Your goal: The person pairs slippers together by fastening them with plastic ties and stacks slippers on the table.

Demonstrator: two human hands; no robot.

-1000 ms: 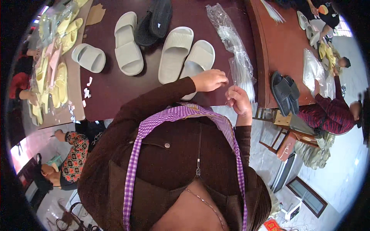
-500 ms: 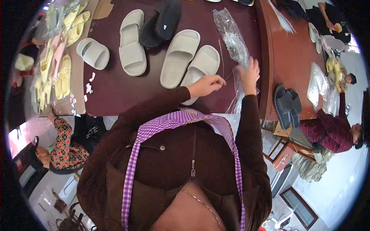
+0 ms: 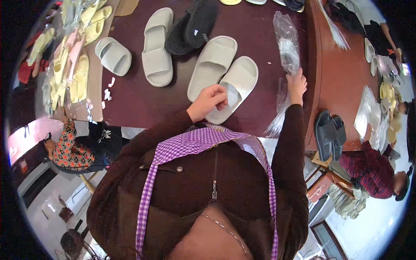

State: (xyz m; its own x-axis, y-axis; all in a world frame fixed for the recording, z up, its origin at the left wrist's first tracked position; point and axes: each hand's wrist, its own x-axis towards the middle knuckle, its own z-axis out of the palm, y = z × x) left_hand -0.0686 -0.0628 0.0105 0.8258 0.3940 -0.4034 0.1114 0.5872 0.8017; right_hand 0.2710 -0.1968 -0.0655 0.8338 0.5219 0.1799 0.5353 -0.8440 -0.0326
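My left hand (image 3: 209, 102) is curled, its fingers pressed together at the near end of a pair of pale grey slide sandals (image 3: 211, 60). What its fingers hold, if anything, I cannot make out. A whitish translucent patch (image 3: 232, 95) shows beside them, in the opening of the right slide. At the right, my right hand (image 3: 297, 86) grips a long clear plastic bag (image 3: 288, 47) with thin clear strands in it. Loose strand ends (image 3: 277, 123) fan out below that hand, toward the table's near edge.
Another grey slide pair (image 3: 158, 65), a small grey slide (image 3: 113, 56) and black fuzzy slippers (image 3: 190, 28) lie on the dark red table (image 3: 134, 102). Paper scraps (image 3: 107, 94) sit at left, near wrapped yellow slippers (image 3: 80, 78). Dark slides (image 3: 329, 134) rest on the side table; co-workers sit on both sides.
My left hand has moved left and slightly down, over the slide's near end. My right hand has closed on the plastic bag, which now lies straighter. The view has shifted a little.
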